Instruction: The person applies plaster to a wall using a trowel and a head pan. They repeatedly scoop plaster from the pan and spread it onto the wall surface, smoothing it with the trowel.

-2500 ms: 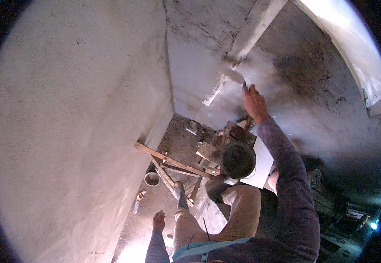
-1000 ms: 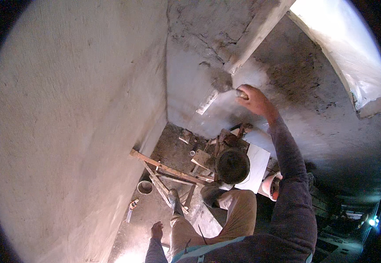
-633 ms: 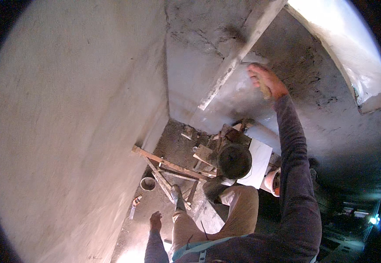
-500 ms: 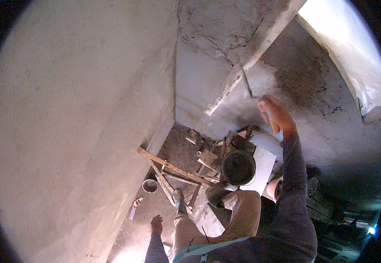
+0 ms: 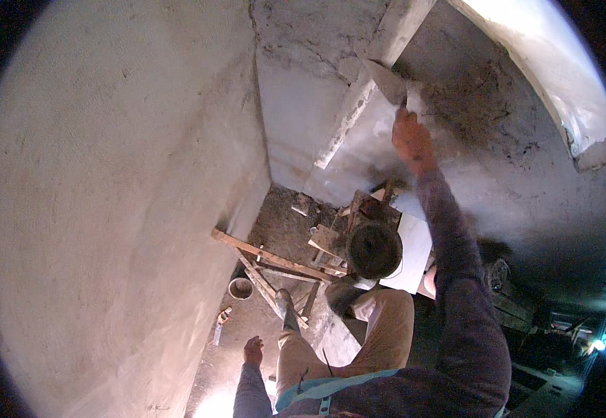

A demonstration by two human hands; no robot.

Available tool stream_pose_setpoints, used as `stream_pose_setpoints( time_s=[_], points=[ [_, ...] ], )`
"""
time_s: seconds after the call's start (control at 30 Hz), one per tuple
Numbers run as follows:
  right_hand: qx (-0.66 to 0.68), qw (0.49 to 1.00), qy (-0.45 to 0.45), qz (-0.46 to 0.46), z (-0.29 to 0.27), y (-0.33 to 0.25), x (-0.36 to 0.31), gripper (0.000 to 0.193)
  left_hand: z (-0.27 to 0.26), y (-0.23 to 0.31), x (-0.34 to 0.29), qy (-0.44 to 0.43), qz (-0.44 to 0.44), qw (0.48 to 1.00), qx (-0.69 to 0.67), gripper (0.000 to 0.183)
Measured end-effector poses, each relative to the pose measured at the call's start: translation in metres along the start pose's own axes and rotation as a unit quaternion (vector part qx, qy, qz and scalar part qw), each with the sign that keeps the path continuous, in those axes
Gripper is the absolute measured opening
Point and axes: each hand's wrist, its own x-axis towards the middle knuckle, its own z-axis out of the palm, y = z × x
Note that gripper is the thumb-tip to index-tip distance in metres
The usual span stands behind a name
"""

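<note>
At the left of the frame, you have a broad pale wall (image 5: 115, 181) rising beside you. Right of its foot, on the floor in the lower middle-left, lie a slim tool with an orange part (image 5: 224, 314) and a small round bucket (image 5: 240, 295). Your left hand (image 5: 253, 350) hangs low below these, its grip released and its fingers loosely bent. A wooden frame (image 5: 275, 258) slants across just above the small bucket. Further right, a pale strip (image 5: 346, 125) runs diagonally down the facing wall. Your trowel (image 5: 389, 83) is at upper centre-right, its blade over that strip; you cannot tell from this angle whether it presses on the surface. Below it, near the centre, is a large dark bucket (image 5: 392, 266). Your right hand (image 5: 412, 139) is clenched around the trowel's handle, just beside a dark, rough patch (image 5: 480, 97). Below that hand lies a white board (image 5: 409, 258), partly behind your sleeve.
</note>
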Motion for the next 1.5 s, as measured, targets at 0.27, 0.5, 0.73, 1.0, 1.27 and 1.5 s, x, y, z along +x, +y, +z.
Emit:
stream_pose_setpoints(
  time_s=[0.27,0.5,0.73,1.0,1.27,1.5],
  points=[
    [0.210,0.976,0.056,-0.030,0.053,-0.043,0.045,0.036,0.007,0.014,0.025,-0.026,0.006,0.975,0.220,0.032],
    [0.147,0.980,0.132,-0.021,0.131,0.020,-0.081,0.033,-0.007,0.013,0.017,-0.028,0.180,0.934,0.306,0.029],
    [0.044,0.918,-0.390,-0.058,0.149,0.149,-0.351,0.038,-0.019,-0.015,-0.027,0.019,-0.141,0.984,0.105,0.041],
    [0.443,0.880,-0.122,-0.117,0.380,0.106,-0.440,0.016,-0.019,0.019,0.001,-0.078,-0.042,0.939,0.333,0.035],
    [0.583,0.608,-0.394,0.367,0.245,0.109,-0.474,0.021,0.003,0.087,0.053,-0.051,-0.037,0.946,0.319,0.045],
    [0.489,0.730,-0.385,0.284,0.121,0.090,-0.429,0.020,0.002,0.062,0.067,-0.096,0.056,0.807,0.581,0.031]
  ],
)
